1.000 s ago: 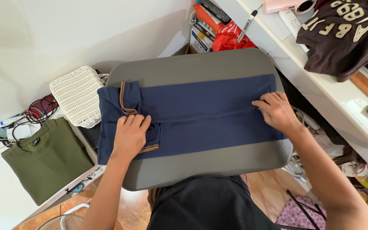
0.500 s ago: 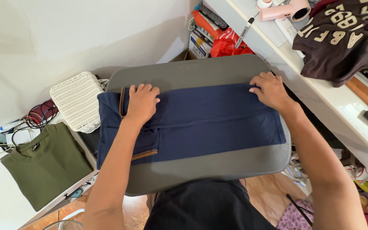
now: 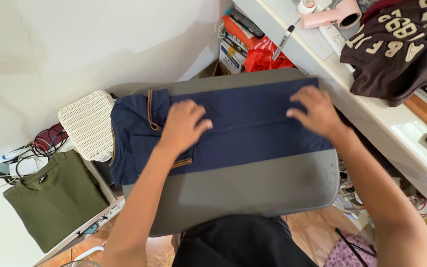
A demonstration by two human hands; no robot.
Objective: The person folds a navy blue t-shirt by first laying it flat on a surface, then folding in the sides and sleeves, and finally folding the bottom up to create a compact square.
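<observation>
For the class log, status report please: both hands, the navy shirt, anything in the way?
Left hand flat on navy shirt, near collar. Right hand flat on far end. Shirt folded lengthwise on grey board. White basket beside board, not obstructing.

We see bare table [image 3: 253,188] on our near side; a wicker basket [image 3: 87,124] crowds the left, a shelf [image 3: 401,128] the right.
</observation>
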